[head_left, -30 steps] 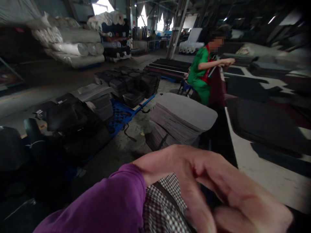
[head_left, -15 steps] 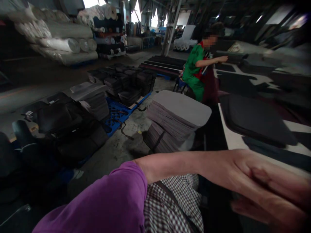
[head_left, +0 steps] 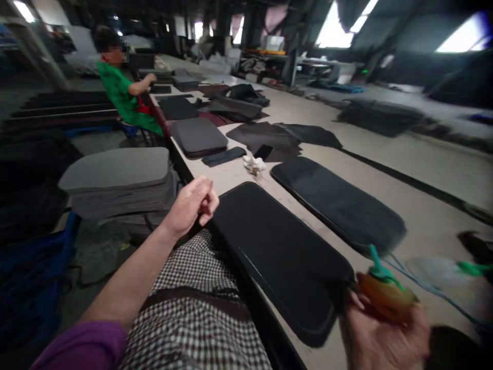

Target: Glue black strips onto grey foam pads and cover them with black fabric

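Note:
My right hand point(head_left: 385, 329) is wrapped round an amber squeeze bottle point(head_left: 389, 298) with a green nozzle cap, at the lower right over the table. Left of it lies a black rounded rectangular panel point(head_left: 281, 246) along the near table edge. My left hand point(head_left: 194, 205) hovers beside that panel's far left corner, fingers curled in, with nothing visible in them. A second dark panel stack point(head_left: 339, 205) rests farther across the table.
Past the panels, the table point(head_left: 327, 159) bears a crumpled white cloth point(head_left: 254, 165), dark sheets point(head_left: 269, 139) and a grey panel stack point(head_left: 198, 136). Another grey stack point(head_left: 115, 169) stands left of the table. A person in green point(head_left: 123, 95) sits at the far left.
My view has swung right towards the table. My left arm no longer reaches across to the right; its hand is now curled near the table edge. The bottle in my right hand has come into view.

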Tool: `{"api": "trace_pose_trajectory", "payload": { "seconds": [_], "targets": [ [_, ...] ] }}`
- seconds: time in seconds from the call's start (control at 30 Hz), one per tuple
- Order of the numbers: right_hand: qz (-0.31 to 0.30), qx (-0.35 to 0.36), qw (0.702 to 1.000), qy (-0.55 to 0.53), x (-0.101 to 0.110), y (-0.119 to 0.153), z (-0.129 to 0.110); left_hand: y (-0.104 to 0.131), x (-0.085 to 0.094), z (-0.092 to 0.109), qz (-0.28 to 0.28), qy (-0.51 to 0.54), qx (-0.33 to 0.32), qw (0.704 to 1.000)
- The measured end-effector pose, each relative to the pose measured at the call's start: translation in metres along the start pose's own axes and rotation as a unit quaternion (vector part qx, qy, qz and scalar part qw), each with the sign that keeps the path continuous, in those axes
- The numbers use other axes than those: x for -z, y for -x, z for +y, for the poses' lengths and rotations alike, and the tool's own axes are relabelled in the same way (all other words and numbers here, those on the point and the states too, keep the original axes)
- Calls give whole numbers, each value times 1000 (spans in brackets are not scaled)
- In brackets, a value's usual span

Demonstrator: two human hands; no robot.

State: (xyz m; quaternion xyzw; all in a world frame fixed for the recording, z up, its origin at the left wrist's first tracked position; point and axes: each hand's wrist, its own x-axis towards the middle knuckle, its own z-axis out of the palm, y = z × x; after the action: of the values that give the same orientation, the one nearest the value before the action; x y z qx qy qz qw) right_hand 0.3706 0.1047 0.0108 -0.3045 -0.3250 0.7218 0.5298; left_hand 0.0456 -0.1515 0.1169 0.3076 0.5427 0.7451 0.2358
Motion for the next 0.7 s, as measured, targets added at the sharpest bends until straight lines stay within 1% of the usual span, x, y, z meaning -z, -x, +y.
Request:
{"api": "trace_pose_trajectory", "payload": {
  "seconds": [0.07, 0.13, 0.2, 0.27, 0.3, 0.33, 0.4, 0.43, 0.5, 0.57, 0.63, 0.7],
  "targets": [
    [10, 18, 1000, -13, 9, -9, -1, -13, -2, -12, 9, -17, 23, 1000],
    [-5, 3, 1000, -10, 10, -15, 1, -22, -4, -25, 4, -41, 48, 998],
    [-1, -3, 1000, 0, 7, -15, 3, -28, -6, -40, -20, -89, 59, 994],
    [19, -3, 1000, 8, 5, -10, 5, -31, -9, -57, -56, -186, 44, 980],
    [30, 0, 999, 11, 5, -7, 6, -32, -11, -66, -82, -249, 24, 965],
    [39, 7, 999, 13, 5, -4, 7, -31, -13, -74, -116, -312, -3, 943],
    [44, 20, 999, 13, 5, 0, 9, -29, -19, -88, -196, -411, -65, 888],
    [43, 25, 999, 14, 4, 1, 9, -28, -22, -93, -240, -439, -93, 861],
    [44, 42, 998, 15, 2, 3, 8, -28, -30, -101, -325, -463, -137, 813],
    [40, 66, 997, 8, -1, 4, 3, -31, -36, -107, -390, -471, -176, 772],
    [35, 98, 995, -5, -4, 6, -5, -36, -40, -112, -423, -488, -211, 734],
    [35, 113, 993, -8, -2, 11, -15, -42, -40, -118, -430, -516, -230, 705]
  ]
}}
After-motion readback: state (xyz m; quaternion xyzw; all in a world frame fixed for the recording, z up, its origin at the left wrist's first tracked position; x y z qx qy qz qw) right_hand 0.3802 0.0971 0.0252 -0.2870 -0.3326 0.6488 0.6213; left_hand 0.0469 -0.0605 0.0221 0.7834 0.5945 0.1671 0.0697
